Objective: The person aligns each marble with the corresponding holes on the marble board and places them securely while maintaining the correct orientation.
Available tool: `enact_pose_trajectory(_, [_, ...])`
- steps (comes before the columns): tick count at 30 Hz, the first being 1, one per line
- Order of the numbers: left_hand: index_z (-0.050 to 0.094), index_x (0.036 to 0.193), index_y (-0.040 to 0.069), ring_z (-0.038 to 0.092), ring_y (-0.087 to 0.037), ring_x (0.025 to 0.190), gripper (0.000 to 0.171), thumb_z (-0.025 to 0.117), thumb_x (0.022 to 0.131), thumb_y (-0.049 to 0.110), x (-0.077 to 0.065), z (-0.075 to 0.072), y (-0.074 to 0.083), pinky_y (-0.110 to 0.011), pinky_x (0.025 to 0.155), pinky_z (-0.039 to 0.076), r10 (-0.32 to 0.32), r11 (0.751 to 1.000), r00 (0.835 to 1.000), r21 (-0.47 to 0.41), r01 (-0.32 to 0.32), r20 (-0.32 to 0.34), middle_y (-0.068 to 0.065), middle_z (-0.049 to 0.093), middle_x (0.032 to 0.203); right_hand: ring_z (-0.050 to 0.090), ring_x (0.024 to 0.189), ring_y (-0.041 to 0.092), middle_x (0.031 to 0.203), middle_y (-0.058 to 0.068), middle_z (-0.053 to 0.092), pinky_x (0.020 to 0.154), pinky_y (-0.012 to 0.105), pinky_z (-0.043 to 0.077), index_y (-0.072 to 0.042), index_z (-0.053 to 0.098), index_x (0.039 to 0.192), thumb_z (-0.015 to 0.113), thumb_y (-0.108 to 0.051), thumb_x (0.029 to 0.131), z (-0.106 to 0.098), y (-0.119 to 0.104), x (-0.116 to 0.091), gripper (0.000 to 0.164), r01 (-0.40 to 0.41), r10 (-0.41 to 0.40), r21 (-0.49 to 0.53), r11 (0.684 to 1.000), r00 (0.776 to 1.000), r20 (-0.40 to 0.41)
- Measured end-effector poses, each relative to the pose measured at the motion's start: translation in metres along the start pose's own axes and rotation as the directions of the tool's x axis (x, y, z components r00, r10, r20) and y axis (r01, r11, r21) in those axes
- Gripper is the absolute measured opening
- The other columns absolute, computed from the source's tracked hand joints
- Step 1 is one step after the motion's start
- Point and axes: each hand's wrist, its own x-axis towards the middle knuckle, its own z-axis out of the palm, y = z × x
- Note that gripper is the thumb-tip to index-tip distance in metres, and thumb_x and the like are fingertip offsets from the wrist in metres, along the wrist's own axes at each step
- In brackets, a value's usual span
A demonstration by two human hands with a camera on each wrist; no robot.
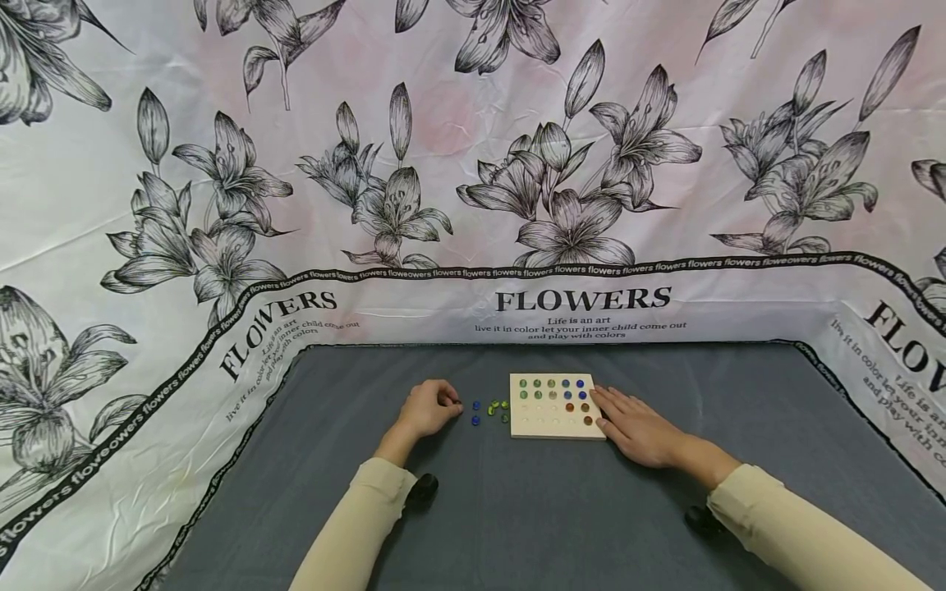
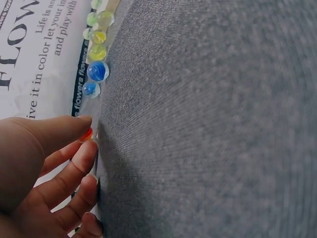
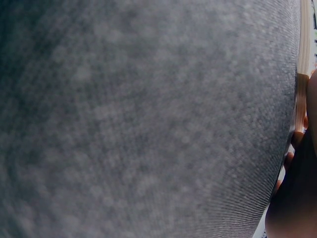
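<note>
My left hand (image 1: 431,409) pinches a red-orange marble (image 2: 87,134) between thumb and index finger, low over the cloth; the fingers cover most of it. Just right of it on the cloth lie two blue marbles (image 1: 476,413) and several yellow-green marbles (image 1: 493,406). A pale wooden board (image 1: 526,429) with rows of round hollows lies beyond them. Green, yellowish, blue and brown-orange marbles (image 1: 570,407) fill part of its hollows. My right hand (image 1: 637,428) rests flat against the board's right edge, fingers extended, thumb by the lower right corner.
Dark grey cloth (image 1: 562,517) covers the table under everything. Behind it and along the sides runs a white border printed with lettering (image 1: 584,300) and lilies. Dark wrist devices (image 1: 422,491) sit under both cuffs.
</note>
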Motion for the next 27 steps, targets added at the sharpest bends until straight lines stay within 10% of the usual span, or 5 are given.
enact_pose_trajectory(27, [0.072, 0.1, 0.005, 0.061, -0.015, 0.077, 0.008, 0.074, 0.094, 0.009, -0.011, -0.01, 0.003, -0.035, 0.071, 0.052, 0.121, 0.988, 0.993, -0.095, -0.122, -0.011, -0.001, 0.068, 0.085, 0.023, 0.152, 0.045, 0.166, 0.02, 0.027, 0.118, 0.063, 0.021, -0.002, 0.029, 0.16, 0.04, -0.036, 0.112, 0.0, -0.003, -0.001, 0.06, 0.008, -0.008, 0.006, 1.0, 1.0, -0.02])
